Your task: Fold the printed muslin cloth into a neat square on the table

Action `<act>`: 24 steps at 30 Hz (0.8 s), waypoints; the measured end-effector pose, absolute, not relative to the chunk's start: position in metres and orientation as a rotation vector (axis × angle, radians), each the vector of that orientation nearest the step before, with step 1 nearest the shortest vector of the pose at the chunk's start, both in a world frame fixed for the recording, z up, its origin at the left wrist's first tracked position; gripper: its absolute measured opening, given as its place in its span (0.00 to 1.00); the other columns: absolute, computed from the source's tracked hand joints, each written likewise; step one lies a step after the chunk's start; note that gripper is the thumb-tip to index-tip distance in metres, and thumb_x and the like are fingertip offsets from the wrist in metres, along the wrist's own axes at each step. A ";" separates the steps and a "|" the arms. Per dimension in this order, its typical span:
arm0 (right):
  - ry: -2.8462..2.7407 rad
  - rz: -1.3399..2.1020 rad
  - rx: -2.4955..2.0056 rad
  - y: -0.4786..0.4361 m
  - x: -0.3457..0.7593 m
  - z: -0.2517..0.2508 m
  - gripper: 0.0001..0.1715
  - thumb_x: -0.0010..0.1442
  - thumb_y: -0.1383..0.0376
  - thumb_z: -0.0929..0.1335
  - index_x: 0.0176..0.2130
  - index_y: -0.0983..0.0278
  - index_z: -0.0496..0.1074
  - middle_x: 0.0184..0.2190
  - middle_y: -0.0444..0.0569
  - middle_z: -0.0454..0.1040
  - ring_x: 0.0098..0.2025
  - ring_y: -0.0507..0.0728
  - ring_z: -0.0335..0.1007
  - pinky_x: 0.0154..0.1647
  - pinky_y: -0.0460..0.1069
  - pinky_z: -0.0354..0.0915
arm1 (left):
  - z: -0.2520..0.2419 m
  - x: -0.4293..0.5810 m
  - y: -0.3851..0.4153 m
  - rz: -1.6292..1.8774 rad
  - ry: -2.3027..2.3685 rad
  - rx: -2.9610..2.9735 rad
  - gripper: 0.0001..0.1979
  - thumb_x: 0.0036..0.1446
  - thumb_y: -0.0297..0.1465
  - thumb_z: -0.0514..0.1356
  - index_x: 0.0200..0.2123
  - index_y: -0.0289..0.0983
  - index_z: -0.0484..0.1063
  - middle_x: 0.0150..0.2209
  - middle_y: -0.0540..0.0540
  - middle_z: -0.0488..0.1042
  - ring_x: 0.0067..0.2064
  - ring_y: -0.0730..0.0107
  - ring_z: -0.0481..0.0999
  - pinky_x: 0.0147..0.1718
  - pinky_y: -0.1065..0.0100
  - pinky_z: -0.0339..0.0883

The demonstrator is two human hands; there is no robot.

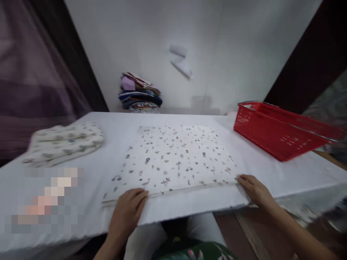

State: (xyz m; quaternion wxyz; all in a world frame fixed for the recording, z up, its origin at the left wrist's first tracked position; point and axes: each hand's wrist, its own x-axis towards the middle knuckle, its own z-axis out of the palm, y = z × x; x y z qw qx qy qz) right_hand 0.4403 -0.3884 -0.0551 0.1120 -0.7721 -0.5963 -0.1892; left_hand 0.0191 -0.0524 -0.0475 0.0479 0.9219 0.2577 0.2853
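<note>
A folded white cloth with small printed motifs lies flat in the middle of the white table. My left hand rests on its near left edge with the fingers curled at the cloth's hem. At the near right corner my right hand touches the cloth, fingers bent against its edge. Whether either hand pinches the fabric is not clear.
A second folded printed cloth sits at the table's left. A red plastic basket stands at the right edge. A pile of folded clothes lies on the floor by the white wall. A blurred patch covers the near left.
</note>
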 end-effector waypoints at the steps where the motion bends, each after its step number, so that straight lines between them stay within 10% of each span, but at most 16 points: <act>1: -1.750 -0.532 -2.282 -0.389 0.444 -0.059 0.23 0.61 0.67 0.58 0.50 0.57 0.73 0.46 0.52 0.73 0.47 0.60 0.70 0.46 0.53 0.70 | -0.046 0.019 -0.054 0.880 0.790 2.807 0.14 0.59 0.38 0.52 0.36 0.42 0.77 0.37 0.45 0.77 0.40 0.64 0.74 0.40 0.63 0.67; 24: -2.051 -0.690 -2.035 -0.384 0.497 -0.084 0.26 0.52 0.69 0.60 0.45 0.51 0.77 0.39 0.49 0.78 0.37 0.61 0.76 0.34 0.52 0.75 | -0.036 0.021 -0.073 0.788 0.851 2.619 0.09 0.58 0.29 0.55 0.38 0.42 0.74 0.39 0.47 0.74 0.43 0.65 0.71 0.43 0.60 0.65</act>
